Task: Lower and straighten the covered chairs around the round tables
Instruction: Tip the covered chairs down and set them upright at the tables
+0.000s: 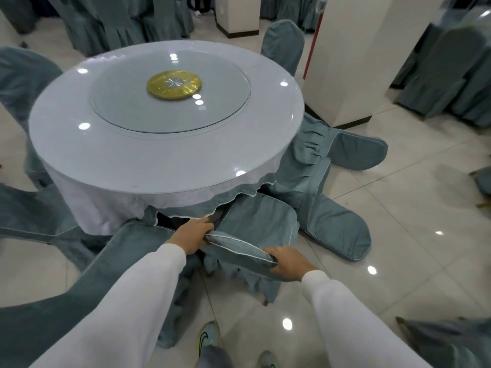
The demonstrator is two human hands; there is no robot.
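A glossy pale tiled floor (398, 235) runs through a hall crowded with teal-covered chairs. At ten o'clock stands an upright covered chair (24, 75); at eight o'clock another chair (32, 221) lies tipped with its back flat toward the left edge. The round table (164, 155) fills the centre under a white cloth that hangs to a scalloped hem, with a glass turntable (170, 107) on top and a gold disc (174, 85) at its middle. Behind it at one o'clock a single chair (283, 43) stands upright beside a white pillar (358, 62). At three o'clock two tipped chairs (337, 227) lie against the table's skirt, their rounded backs splayed on the tiles. More covered chairs are grouped at the far top and along the right edge.

Both arms in white sleeves reach forward from the bottom edge. The left hand (192, 236) sits just below the tablecloth hem, fingers curled over the left end of the piped front edge of the covered chair (255, 224) in front of the person. The right hand (288, 262) clamps the same piped edge at its right end, thumb on top and fingers wrapped beneath. The chair's seat cushion extends away from the hands, tilted toward the table at twelve o'clock, tucked partly under the cloth, while its pleated skirt hangs below the grip down to the floor. A green sneaker (207, 338) shows at six o'clock.
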